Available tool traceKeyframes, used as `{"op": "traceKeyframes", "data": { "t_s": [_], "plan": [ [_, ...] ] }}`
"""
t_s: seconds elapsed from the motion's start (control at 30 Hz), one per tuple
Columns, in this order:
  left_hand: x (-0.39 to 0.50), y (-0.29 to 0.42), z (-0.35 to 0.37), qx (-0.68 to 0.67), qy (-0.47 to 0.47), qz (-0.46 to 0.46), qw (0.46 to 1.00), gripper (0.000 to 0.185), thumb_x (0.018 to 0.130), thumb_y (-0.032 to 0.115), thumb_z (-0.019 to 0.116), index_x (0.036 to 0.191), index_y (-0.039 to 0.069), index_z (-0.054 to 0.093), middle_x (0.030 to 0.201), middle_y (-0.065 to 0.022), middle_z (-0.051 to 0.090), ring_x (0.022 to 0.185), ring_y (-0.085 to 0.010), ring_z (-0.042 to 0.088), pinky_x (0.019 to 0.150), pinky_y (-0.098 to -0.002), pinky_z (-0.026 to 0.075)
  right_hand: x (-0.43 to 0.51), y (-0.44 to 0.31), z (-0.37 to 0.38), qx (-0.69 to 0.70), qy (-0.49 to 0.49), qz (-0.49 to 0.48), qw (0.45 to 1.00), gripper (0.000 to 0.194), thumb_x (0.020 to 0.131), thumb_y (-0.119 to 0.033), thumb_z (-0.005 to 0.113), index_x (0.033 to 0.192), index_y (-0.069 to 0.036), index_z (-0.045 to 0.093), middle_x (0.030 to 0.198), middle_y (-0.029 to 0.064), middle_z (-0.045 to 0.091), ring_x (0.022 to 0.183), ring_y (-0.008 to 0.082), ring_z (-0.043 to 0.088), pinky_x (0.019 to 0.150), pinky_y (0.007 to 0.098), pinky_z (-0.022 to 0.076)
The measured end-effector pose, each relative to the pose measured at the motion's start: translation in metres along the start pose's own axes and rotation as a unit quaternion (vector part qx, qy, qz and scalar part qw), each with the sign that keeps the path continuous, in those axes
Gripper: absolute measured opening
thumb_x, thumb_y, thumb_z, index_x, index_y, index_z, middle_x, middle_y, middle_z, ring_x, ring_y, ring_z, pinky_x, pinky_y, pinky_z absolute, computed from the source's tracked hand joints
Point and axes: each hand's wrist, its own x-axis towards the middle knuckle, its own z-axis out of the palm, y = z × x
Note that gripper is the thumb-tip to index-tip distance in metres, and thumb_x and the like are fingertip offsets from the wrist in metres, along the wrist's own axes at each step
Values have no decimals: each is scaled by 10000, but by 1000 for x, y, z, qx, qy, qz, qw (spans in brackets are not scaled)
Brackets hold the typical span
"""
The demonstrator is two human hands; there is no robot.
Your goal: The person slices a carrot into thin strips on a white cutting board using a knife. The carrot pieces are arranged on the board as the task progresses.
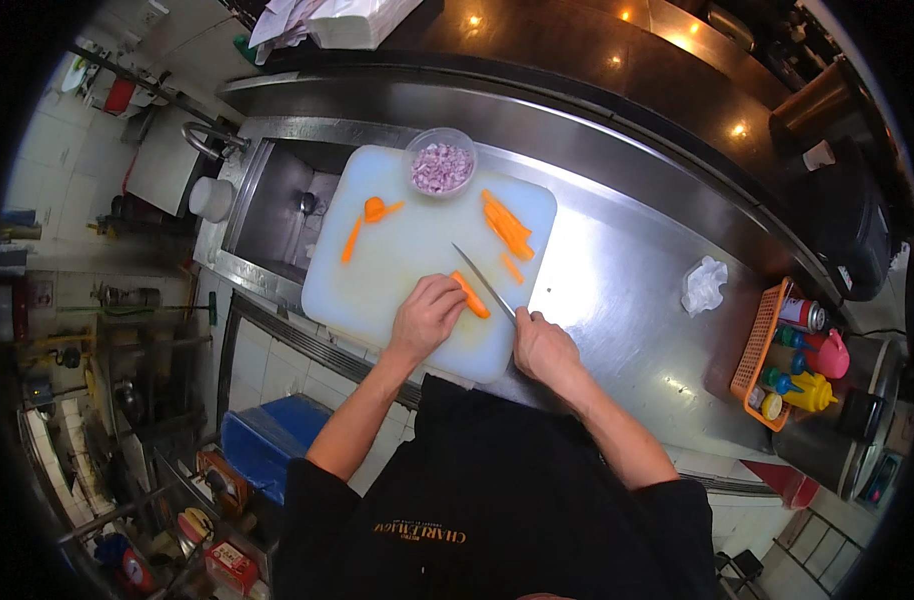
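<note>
My left hand (429, 315) holds a piece of carrot (470, 295) with bent fingers against a white plastic cutting board (397, 285). In my right hand (544, 345) is the handle of a kitchen knife (485, 282); its blade points up and left, just right of the carrot piece. Long carrot slices (508, 225) lie together at the board's right side, with a thin carrot strip (511, 268) below them. Toward the left are a carrot end (374, 209) and a narrow carrot offcut (351, 241). A clear round container (442, 135) of chopped red onion (442, 168) rests at the board's far edge.
Left of the board is a steel sink (273, 202) with a faucet (205, 139). Crumpled white paper (704, 286) lies on the steel counter (614, 300). An orange basket (759, 352) holds squeeze bottles and a can. A blue bin (265, 442) stands below at left.
</note>
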Motion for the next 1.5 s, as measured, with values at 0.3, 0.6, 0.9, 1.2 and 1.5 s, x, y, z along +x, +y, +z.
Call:
{"op": "traceKeyframes", "data": {
  "t_s": [0.3,0.6,0.9,1.2,1.5],
  "plan": [
    [15,-7,-12,45,-79,62,994,199,790,53,787,985,84,757,1031,-10,702,1061,-217,671,831,-321,587,6,-3,4,26,25,-36,999,218,974,-101,499,1159,14,495,1058,272,630,814,479,691,779,566,568],
    [27,-10,-17,55,-158,102,981,255,751,18,805,991,98,771,1053,-25,715,1078,-238,677,842,-328,593,10,-21,5,11,-11,-44,999,277,958,-92,531,1214,-5,469,1086,251,585,791,430,716,668,536,589],
    [29,-17,-17,34,-184,99,977,304,741,8,787,1027,111,782,1086,-3,730,1089,-224,677,841,-320,592,3,-26,18,58,50,-49,996,248,939,-66,552,1170,-5,484,1052,206,583,695,384,727,610,490,610],
    [37,-14,-16,22,-185,92,978,241,743,-5,806,974,59,784,1010,-38,737,1035,-248,689,827,-342,593,7,-23,25,72,80,-72,992,237,930,-63,565,1139,8,478,1021,205,585,662,361,726,587,452,617],
    [35,-16,-17,8,-185,85,979,240,746,-9,810,976,57,786,1006,-45,738,1017,-256,691,826,-346,592,6,-21,23,51,86,-86,991,233,932,-83,589,1126,5,497,996,178,594,655,310,733,564,404,616]
  ]
}}
